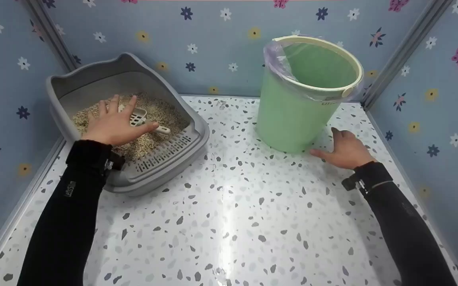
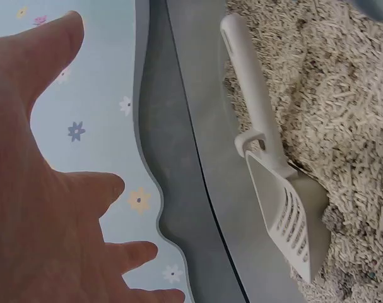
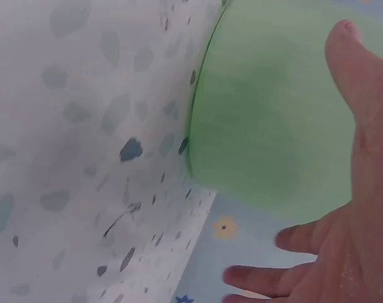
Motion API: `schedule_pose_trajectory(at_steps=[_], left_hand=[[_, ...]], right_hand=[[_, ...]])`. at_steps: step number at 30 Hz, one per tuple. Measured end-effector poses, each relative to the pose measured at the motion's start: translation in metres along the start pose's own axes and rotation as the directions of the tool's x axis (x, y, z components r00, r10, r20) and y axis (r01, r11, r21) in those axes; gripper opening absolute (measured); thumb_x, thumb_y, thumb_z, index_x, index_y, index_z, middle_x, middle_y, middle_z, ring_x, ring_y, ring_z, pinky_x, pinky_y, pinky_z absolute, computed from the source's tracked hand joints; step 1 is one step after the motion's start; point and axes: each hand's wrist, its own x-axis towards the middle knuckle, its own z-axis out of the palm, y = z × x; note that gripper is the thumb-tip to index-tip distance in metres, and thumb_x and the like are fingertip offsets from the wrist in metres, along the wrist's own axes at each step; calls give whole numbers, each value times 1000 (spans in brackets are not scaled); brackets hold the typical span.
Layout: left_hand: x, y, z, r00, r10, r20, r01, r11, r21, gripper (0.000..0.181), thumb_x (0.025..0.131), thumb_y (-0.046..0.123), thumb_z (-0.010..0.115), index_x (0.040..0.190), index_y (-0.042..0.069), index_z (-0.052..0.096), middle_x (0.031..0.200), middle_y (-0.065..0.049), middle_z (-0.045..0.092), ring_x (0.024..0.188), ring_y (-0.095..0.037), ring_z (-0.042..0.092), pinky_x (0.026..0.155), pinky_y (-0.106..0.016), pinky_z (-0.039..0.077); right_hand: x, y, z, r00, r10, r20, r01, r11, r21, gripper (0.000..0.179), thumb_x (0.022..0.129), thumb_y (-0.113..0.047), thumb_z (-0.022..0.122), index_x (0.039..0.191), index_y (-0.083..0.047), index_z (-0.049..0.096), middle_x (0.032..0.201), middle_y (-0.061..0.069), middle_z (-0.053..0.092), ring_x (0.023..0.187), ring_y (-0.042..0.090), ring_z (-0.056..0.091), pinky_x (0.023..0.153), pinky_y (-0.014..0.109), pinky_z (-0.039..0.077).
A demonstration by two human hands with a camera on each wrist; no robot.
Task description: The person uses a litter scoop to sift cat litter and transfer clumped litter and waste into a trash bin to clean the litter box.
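Observation:
My left hand hovers with fingers spread over the grey litter box, holding nothing. Beneath it a white slotted litter scoop lies on the pale pellet litter, by the box's inner wall; in the head view the hand partly hides it. My right hand is beside the lower right of the green trash bin, fingers extended and apart. In the right wrist view the bin's side lies beyond the thumb, and I cannot tell whether any finger touches it.
A thin purple-tinted bag lines the bin under its cream rim ring. Box and bin stand on a white speckled surface. Blue flower-patterned panels enclose the back and both sides, joined by grey corner strips.

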Motion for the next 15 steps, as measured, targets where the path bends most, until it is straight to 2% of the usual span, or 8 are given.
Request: schedule_pose_trajectory(at_steps=[2,7,9,11,13,15], left_hand=[[-1,-2,-2,1000,-5,-9,4,1000,-12,123,95,99,36,179,21,-10,175,-36,-21,153,-72,-20,114,-89,-15],[-8,-6,-8,999,-21,-49,19,998,-53,122,97,97,31,178,16,-11,173,-39,-20,154,-70,-19,117,-85,-16],[-12,-8,-12,998,-33,-57,29,997,-69,123,98,96,31,178,12,-10,173,-40,-18,155,-70,-17,119,-84,-14],[-18,-11,-18,997,-41,-59,35,995,-96,124,100,94,34,177,7,-11,172,-42,-16,156,-69,-15,120,-84,-12],[-25,-17,-24,996,-56,-69,46,990,-136,125,101,91,37,175,4,-12,172,-43,-14,158,-68,-13,122,-83,-10],[-32,-25,-30,993,-78,-86,61,980,-187,125,102,89,40,174,2,-13,172,-45,-12,159,-67,-7,123,-84,-3]], right_hand=[[-2,-7,0,999,-15,34,15,1000,-7,124,97,-89,57,160,17,41,150,46,52,139,62,52,110,77,46],[-8,-29,2,991,-84,108,87,996,-21,108,101,-87,50,152,8,61,144,31,66,132,51,64,106,69,54],[-10,-41,4,987,-125,104,127,992,-15,99,102,-86,51,144,2,69,139,25,71,127,46,68,103,65,56],[-9,-55,5,982,-164,91,165,986,-6,86,103,-82,55,129,-2,74,122,19,75,112,40,72,94,61,58],[-7,-69,7,976,-206,65,206,978,8,74,104,-77,59,119,-6,75,109,13,74,99,35,71,88,58,58],[-3,-84,10,968,-245,45,244,969,36,67,106,-71,63,116,-5,74,105,12,73,97,34,70,89,56,58]])
